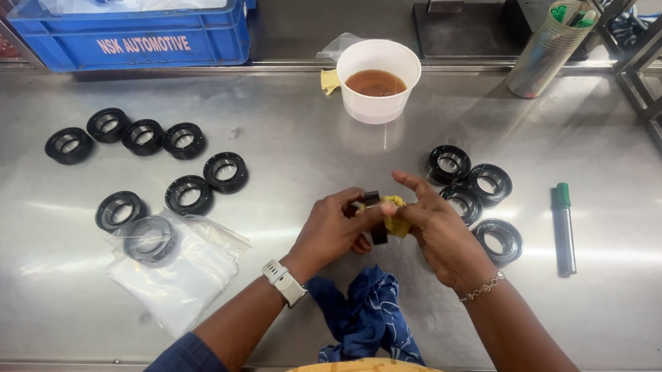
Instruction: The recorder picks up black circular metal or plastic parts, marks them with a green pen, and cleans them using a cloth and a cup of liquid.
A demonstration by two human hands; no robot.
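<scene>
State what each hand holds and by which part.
The left hand grips a black ring by its rim, held edge-on. The right hand presses a yellow cloth against it.

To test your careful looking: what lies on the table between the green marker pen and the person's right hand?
In the head view, a black ring lies on the table between the green marker pen and the right hand.

Black rings [142, 137] lie on the grey steel table [36, 247]; a yellow cloth [396, 213], blue crate [135, 33], white cup [379, 81] of brown liquid, green-capped marker [564, 226], blue patterned rag [367, 312].
</scene>
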